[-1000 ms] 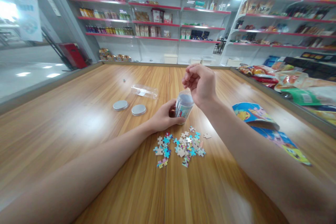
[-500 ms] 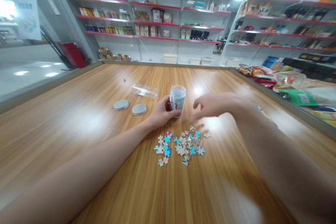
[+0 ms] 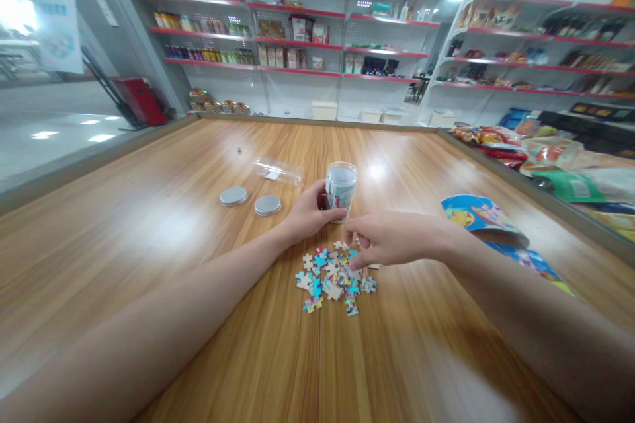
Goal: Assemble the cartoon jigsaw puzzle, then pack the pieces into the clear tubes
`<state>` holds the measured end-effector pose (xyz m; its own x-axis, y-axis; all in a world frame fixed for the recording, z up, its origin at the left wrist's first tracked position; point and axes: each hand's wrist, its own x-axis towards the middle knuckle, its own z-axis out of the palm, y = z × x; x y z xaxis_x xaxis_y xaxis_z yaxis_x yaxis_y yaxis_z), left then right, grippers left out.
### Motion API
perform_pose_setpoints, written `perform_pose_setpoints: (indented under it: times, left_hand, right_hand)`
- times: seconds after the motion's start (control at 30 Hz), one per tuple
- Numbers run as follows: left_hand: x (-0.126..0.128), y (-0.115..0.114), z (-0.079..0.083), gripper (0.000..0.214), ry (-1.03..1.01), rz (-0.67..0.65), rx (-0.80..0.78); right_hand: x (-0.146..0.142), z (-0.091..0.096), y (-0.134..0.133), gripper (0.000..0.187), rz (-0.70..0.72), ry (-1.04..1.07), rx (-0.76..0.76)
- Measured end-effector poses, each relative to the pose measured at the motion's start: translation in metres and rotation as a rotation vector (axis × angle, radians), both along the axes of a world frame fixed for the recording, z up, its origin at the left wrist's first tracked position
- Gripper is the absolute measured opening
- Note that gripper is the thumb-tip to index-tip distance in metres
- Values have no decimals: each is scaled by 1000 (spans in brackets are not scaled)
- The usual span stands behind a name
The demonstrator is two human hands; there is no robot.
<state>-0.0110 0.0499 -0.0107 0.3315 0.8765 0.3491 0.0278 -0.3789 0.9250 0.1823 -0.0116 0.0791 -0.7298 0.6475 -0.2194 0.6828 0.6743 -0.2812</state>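
Many puzzle pieces (image 3: 334,292) lie heaped on the tabletop (image 3: 397,350) before the jar (image 3: 342,188) the left hand (image 3: 310,215) grasps, the right hand (image 3: 389,238) bends over them, any hold unclear, and one hasty sweep could scatter some!

Bare forearms (image 3: 173,301) are showing at the frame's lower left and lower right, both narrowing smoothly toward a bare left hand (image 3: 310,217) and bare right hand (image 3: 391,236).

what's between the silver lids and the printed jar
The left hand, holding the printed jar, lies between it and the silver lids, as the head view shows.
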Motion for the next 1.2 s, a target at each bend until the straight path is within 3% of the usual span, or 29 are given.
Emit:
perform_pose_setpoints:
  times: [0.1, 0.23, 0.37, 0.57, 0.73, 1.0, 1.2]
  left_hand:
    - [0, -2, 2, 42, -13, -13, -12]
    - [1, -1, 2, 43, -66, -21, -58]
    - [1, 3, -2, 45, -111, -10, -90]
    - [2, 8, -6, 48, -117, -9, -91]
    - [1, 8, -7, 47, -145, -34, -100]
    - [2, 7, -8, 48, -141, -29, -107]
    - [2, 5, -4, 50, -122, -36, -96]
  right_hand:
    - [11, -10, -13, 62, 48, 106, 133]
    - [14, -46, -33, 118, 98, 145, 167]
    - [-3, -72, -47, 117, 39, 214, 218]
    - [-30, -69, -57, 125, -45, 237, 194]
    - [-47, -71, -63, 110, -105, 251, 245]
    - [-48, -75, -61, 46, -97, 358, 337]
    - [-44, -76, -57, 29, -123, 350, 364]
